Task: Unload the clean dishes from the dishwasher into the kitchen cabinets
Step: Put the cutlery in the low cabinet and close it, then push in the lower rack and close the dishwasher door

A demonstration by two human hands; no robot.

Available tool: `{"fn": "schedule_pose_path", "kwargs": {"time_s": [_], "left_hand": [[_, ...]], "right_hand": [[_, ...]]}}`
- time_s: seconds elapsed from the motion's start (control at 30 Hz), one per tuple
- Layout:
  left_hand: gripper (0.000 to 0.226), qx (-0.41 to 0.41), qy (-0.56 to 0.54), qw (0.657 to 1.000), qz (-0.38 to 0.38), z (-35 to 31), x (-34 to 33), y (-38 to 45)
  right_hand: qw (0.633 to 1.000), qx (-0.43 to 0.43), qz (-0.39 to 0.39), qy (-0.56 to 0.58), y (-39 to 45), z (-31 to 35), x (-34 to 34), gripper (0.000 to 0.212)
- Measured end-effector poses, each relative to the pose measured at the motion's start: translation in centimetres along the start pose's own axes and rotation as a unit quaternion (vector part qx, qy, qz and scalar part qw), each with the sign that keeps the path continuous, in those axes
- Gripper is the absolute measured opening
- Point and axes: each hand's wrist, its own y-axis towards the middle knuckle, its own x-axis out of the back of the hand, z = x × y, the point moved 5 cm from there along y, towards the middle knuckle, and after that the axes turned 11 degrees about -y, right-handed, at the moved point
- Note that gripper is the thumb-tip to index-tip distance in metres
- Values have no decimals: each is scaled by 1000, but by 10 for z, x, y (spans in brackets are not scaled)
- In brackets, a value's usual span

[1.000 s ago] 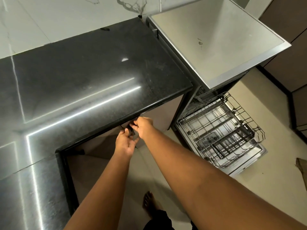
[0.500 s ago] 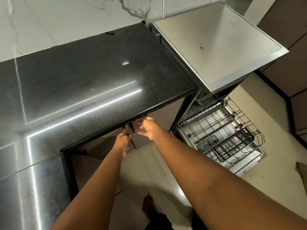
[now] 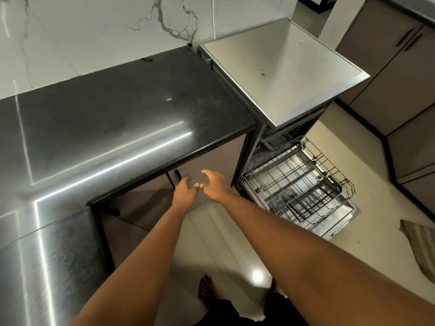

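Note:
Two brown cabinet doors [image 3: 211, 158] under the black countertop [image 3: 122, 128] stand flush, with dark handles [image 3: 177, 175] at the seam. My left hand [image 3: 184, 192] and my right hand [image 3: 215, 184] hover just in front of the doors, fingers relaxed, holding nothing. To the right, the silver dishwasher [image 3: 282, 74] has its door down and its lower wire rack [image 3: 299, 182] pulled out. I see no dishes in the rack.
A marble wall runs behind the counter. Brown cabinets [image 3: 400, 90] line the far right across a beige tiled floor. A striped mat [image 3: 419, 243] lies at the right edge. My bare foot [image 3: 206, 288] stands on the floor below my arms.
Both hands were at the cabinet handles under the counter edge; they have let go and drawn back. The cabinet doors now sit flush, and my view has pulled back and up.

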Motion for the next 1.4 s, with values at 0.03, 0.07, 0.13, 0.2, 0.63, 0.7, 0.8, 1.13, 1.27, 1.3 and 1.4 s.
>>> {"fn": "schedule_pose_path", "kwargs": {"time_s": [0.03,0.07,0.13,0.2,0.63,0.7,0.8,1.13,1.27,1.3,1.4], "left_hand": [[62,-13,24,1000,2,-3,-4,-4],[62,-23,48,999,3,-6,-9,-7],[64,-31,91,995,3,-6,-14,-14],[64,-38,137,990,5,-5,-19,-23],[68,-113,349,928,57,-45,-175,-167],[63,-97,341,933,70,-46,-212,-190],[64,-91,358,925,87,-52,-270,-221],[64,-125,320,930,130,-86,-409,-264],[59,-127,295,937,141,-90,-451,-250],[57,-131,291,937,140,-89,-461,-245],[52,-133,294,935,148,-84,-494,-224]], "right_hand": [[1000,6,-7,-10,-7,-5,3,60],[1000,7,-11,-21,-13,-10,6,61],[998,13,-18,-59,-27,-20,13,62],[991,33,-40,-125,-39,-30,23,64],[962,19,-70,-262,-167,-229,112,68],[965,6,-70,-252,-191,-270,129,66],[966,-9,-80,-245,-224,-333,156,62],[960,-35,-90,-262,-277,-464,224,63],[956,-46,-83,-276,-261,-508,242,63],[955,-48,-76,-283,-254,-519,244,64],[953,-58,-38,-295,-232,-552,245,66]]}}
